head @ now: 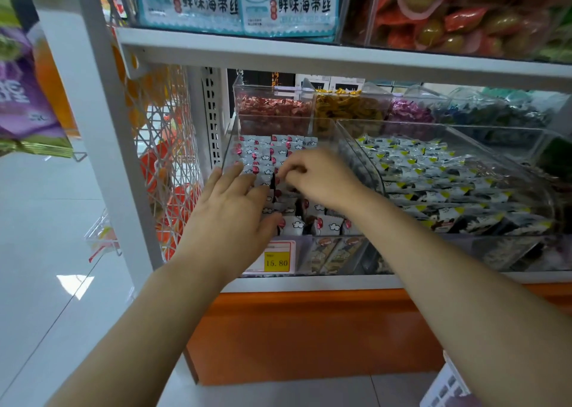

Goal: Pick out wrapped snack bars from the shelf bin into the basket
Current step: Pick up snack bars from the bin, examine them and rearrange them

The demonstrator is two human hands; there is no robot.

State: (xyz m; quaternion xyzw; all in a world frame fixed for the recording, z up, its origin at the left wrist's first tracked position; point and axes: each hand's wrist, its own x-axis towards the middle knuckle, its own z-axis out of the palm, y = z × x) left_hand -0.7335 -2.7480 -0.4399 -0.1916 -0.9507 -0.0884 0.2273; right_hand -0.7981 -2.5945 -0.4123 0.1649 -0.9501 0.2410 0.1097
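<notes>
- The basket (445, 385), white with slotted sides, shows only a corner, low and to the right of the shelf bin (230, 140).
- A yellow price tag (277, 258) reading 15.80 sits on the bin's front wall.
- The left hand (229, 217) lies on the bin's front-left bars, fingers straight and slightly spread, gripping nothing.
- The snack bars (263, 156) fill the clear bin in rows. They are small pillow packs in pale grey-white wrap with white clouds and a round red mark.
- The right hand (318, 177) is deeper in the bin, mid-way across, fingers curled, thumb and forefinger pinching a bar.
- Right of the bin lie yellow-cornered packs (433, 171).
- Behind the bin stand red sweets (272, 106).
</notes>
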